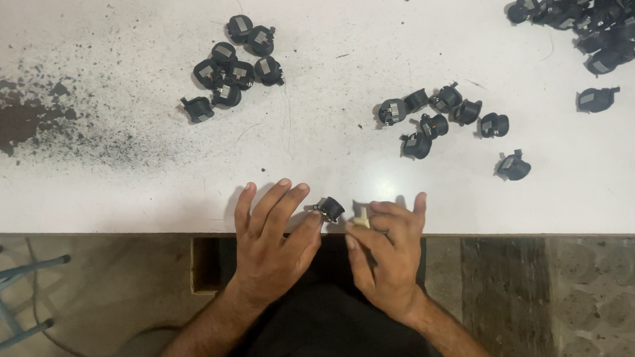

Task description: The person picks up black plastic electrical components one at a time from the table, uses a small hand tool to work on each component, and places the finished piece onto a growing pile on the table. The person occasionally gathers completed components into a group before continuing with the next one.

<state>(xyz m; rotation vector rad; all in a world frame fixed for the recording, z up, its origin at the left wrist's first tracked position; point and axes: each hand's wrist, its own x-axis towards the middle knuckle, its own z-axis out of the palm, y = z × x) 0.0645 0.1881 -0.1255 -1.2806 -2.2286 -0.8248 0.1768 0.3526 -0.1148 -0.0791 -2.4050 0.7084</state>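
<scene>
— Pinching that small black part [330, 208] between your left hand's [275, 234] thumb and fingers, you are holding it right at the table's [113, 211] front edge.

— And the right hand [386, 251]?

— It is closing on a little pale piece [361, 217] just beside the part. If either pinch is loosening, I'm guessing the piece is dropping off the edge into your lap.

— Anything else?

— Your left wrist is sitting near the black dust [16, 116]; smearing it seems possible. The loose clusters [229, 69] are lying well apart.
</scene>
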